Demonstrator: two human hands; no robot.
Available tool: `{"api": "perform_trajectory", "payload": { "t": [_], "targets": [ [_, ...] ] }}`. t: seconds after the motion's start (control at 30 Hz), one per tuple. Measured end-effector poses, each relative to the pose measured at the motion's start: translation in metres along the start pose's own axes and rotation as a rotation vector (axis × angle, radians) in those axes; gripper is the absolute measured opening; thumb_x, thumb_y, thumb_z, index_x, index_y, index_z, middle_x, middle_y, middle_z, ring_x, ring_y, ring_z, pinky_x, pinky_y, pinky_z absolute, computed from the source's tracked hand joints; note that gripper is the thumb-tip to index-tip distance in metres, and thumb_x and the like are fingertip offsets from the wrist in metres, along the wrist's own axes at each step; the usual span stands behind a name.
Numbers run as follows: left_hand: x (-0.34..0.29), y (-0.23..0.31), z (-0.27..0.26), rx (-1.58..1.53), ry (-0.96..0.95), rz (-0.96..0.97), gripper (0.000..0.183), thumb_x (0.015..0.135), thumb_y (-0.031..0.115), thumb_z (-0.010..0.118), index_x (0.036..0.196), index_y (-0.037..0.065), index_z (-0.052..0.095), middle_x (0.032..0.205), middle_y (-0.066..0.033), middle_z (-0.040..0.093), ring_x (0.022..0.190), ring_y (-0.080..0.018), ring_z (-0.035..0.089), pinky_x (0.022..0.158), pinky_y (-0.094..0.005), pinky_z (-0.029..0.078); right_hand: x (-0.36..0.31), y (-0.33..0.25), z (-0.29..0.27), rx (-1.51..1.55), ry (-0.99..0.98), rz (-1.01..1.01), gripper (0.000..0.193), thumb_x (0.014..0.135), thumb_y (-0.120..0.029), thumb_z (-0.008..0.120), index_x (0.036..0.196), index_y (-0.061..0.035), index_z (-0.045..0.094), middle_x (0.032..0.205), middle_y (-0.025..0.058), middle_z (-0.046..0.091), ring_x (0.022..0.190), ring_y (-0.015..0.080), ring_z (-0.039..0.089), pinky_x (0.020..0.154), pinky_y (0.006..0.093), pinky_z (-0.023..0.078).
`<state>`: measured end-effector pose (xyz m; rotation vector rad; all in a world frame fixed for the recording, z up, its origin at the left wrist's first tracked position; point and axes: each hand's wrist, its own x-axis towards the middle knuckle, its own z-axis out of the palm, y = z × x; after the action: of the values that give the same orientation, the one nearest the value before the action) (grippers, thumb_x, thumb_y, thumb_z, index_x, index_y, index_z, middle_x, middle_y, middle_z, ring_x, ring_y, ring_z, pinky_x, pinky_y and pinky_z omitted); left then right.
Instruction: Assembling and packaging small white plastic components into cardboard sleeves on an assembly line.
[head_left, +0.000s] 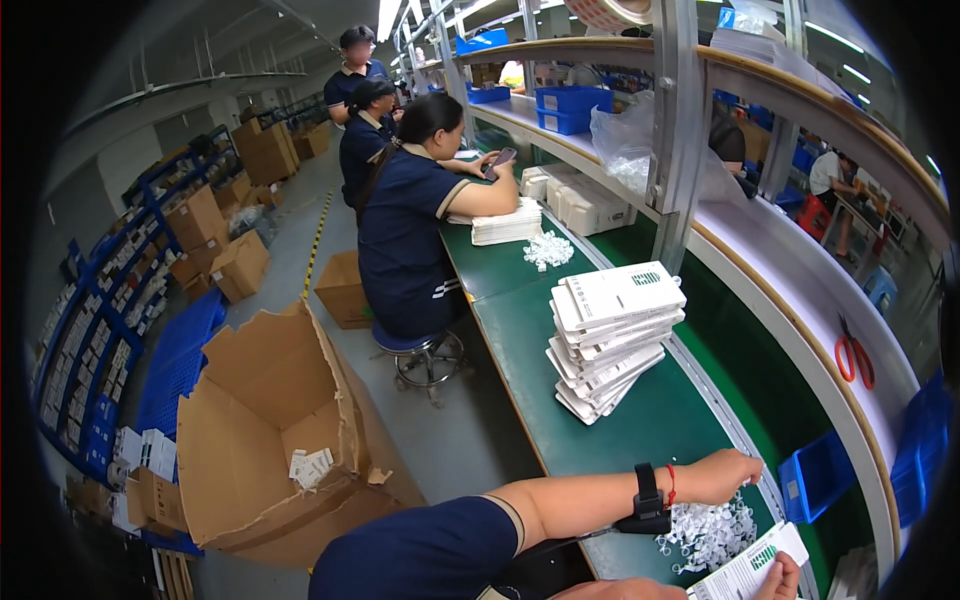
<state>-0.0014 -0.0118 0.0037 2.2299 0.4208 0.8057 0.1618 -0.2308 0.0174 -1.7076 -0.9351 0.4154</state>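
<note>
My left hand [722, 476], with a black strap and a red cord at the wrist, is held over a pile of small white plastic pieces [712, 530]. Its fingers are drawn together; whatever they pinch is too small to make out. Lower down, my right hand [780, 580] grips a flat white box [745, 572] with green print, tilted beside the pile and partly cut off by the frame's lower edge. A leaning stack of similar flat white boxes [615, 335] stands on the green table [510, 330], beyond my left forearm.
Blue bins [815, 480] and red-handled scissors [853, 362] are at the right by the shelf. A large open carton [270, 400] stands on the floor at left. A seated co-worker [410, 220] holds a phone [498, 163] farther along the table, near another pile of white pieces [548, 251].
</note>
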Motion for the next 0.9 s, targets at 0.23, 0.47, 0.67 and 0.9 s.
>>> {"api": "perform_trajectory", "payload": {
  "t": [0.23,0.47,0.67,0.9],
  "targets": [
    [0.004,0.019,-0.011,-0.386,0.08,-0.083,0.008,0.085,0.0,0.055,0.093,-0.002,0.057,0.079,-0.0158,0.064,0.068,-0.0246,0.064,0.061,-0.034,0.05,-0.008,-0.013,0.02,0.192,-0.12,0.18,0.015,0.091,-0.009,0.059,0.104,-0.002,0.058,0.102,0.0109,0.063,0.094,0.0174,0.058,0.085,0.0315,0.047],
    [-0.002,0.021,0.003,-0.53,0.0,0.083,0.01,0.079,0.003,0.064,0.087,-0.002,0.062,0.083,-0.0102,0.061,0.07,-0.0182,0.062,0.061,-0.0293,0.05,-0.015,-0.022,0.037,0.023,-0.246,0.131,0.024,0.09,-0.008,0.057,0.111,0.0024,0.064,0.106,0.0124,0.065,0.099,0.0174,0.059,0.089,0.0297,0.046],
    [-0.012,0.048,0.001,-0.526,-0.119,0.157,0.007,0.079,0.006,0.063,0.081,-0.001,0.06,0.079,-0.0098,0.057,0.069,-0.0223,0.058,0.061,-0.0311,0.047,-0.018,-0.023,0.046,0.157,-0.229,0.169,0.025,0.092,-0.008,0.056,0.112,0.0054,0.062,0.105,0.0131,0.065,0.096,0.0171,0.059,0.086,0.0287,0.047],
    [-0.019,0.041,0.021,-0.486,-0.143,0.276,0.008,0.076,0.006,0.064,0.08,0.0,0.063,0.079,-0.0106,0.057,0.075,-0.0261,0.057,0.066,-0.0347,0.047,-0.02,-0.021,0.047,0.21,-0.165,0.164,0.019,0.091,-0.008,0.06,0.104,0.0053,0.063,0.099,0.0103,0.064,0.089,0.0145,0.057,0.079,0.0277,0.048]
  ]
}}
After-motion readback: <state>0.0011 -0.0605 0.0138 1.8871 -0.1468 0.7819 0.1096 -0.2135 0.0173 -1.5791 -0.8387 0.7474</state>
